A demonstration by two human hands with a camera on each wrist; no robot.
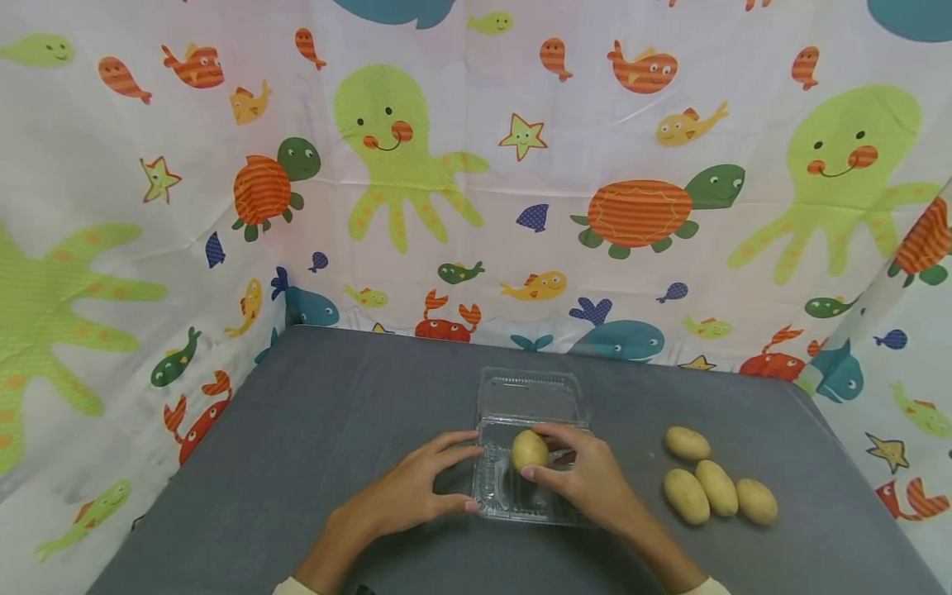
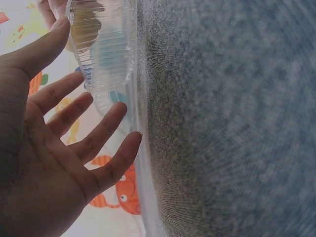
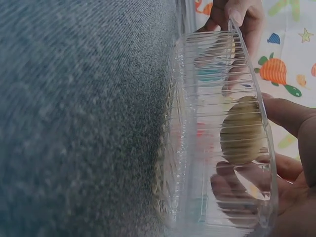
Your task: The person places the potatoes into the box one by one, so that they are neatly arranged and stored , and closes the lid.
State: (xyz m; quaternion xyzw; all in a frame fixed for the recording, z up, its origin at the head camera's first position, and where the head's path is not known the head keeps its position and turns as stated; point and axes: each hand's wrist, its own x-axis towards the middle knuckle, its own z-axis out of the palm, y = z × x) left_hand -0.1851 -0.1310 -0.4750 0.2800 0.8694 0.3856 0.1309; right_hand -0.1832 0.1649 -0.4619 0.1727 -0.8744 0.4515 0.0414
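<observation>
A clear plastic clamshell container [image 1: 531, 514] lies on the table with its lid [image 1: 530, 397] folded back, away from the person. Between thumb and fingers, the right hand [image 1: 587, 475] holds a potato [image 1: 530, 451] within the container's base. Through the ribbed wall in the right wrist view, that potato [image 3: 242, 131] shows, with fingers behind it. At the container's left side is the left hand [image 1: 416, 487], its fingers spread and its fingertips at the rim. The left wrist view shows this left hand [image 2: 64, 133] holding nothing in its palm.
Several potatoes [image 1: 686, 496] lie grouped on the grey table [image 1: 357, 397], to the right of the container. A white curtain [image 1: 506, 231] printed with sea animals hangs behind the table and along both sides.
</observation>
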